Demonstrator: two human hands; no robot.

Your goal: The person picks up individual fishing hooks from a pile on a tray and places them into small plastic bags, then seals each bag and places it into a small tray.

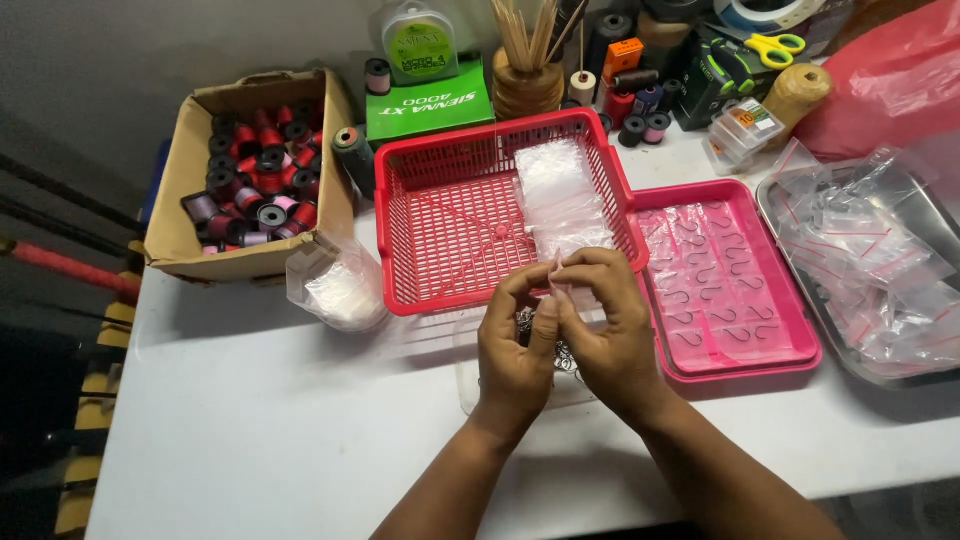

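My left hand [516, 345] and my right hand [602, 325] meet over the white table, fingertips pinched together on a small clear plastic bag [556, 268] at the front rim of the red basket [420, 215]. A row of clear bags [556, 192] lies inside that basket. Under my hands sits a clear container with small metal hooks [560, 352], mostly hidden. To the right, a pink tray [790, 330] holds bagged hooks [712, 275] laid in rows.
A cardboard box of thread spools [255, 185] stands at the left, with a clear bag bundle [338, 288] beside it. A metal tray of empty zip bags [868, 260] sits at the right. Green box [428, 105], wooden stick holder [526, 70], scissors [772, 46], twine [797, 92] line the back.
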